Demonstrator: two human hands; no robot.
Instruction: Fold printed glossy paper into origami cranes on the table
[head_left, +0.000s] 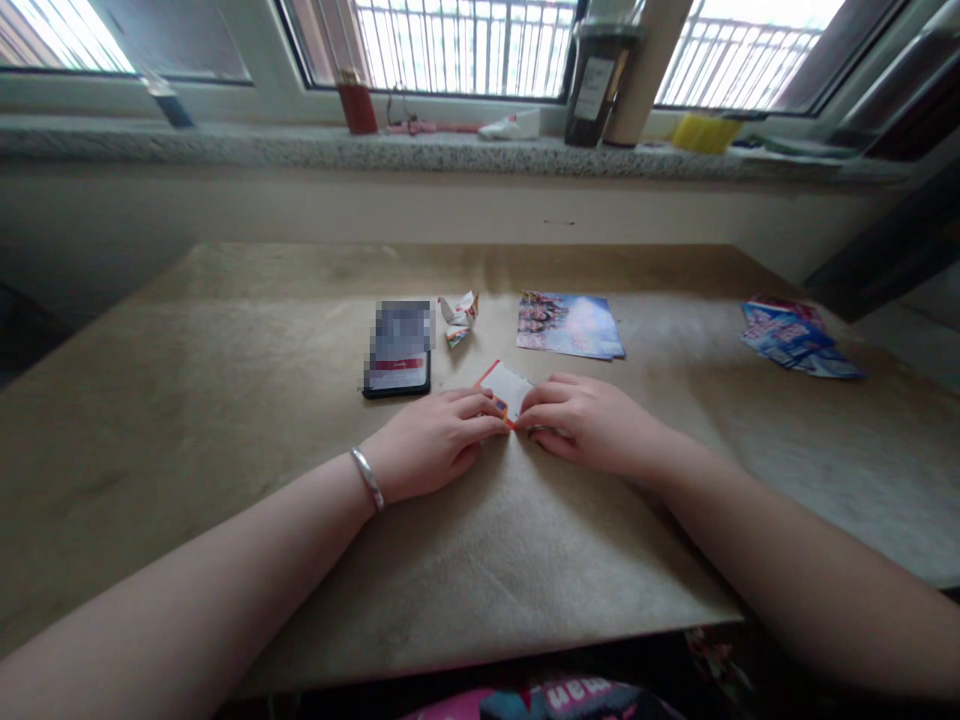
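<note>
A small folded piece of paper (510,387), white with an orange edge and a printed patch, lies on the table between my hands. Fingers of my left hand (439,440) close on its lower left side, and a silver bangle circles that wrist. On its lower right edge, my right hand (581,420) pinches with thumb and fingers. The two sets of fingertips nearly meet at the paper's near corner. Just beyond stands a folded paper figure (459,317), white with coloured print, beside a phone (397,348) lying face up.
Printed sheets (570,325) lie beyond my right hand. A fanned pile of blue and red packets or cards (799,335) is at the table's right. Along the granite windowsill (262,148) stand a dark lidded container (596,85), a red box (356,103) and a yellow item (705,133).
</note>
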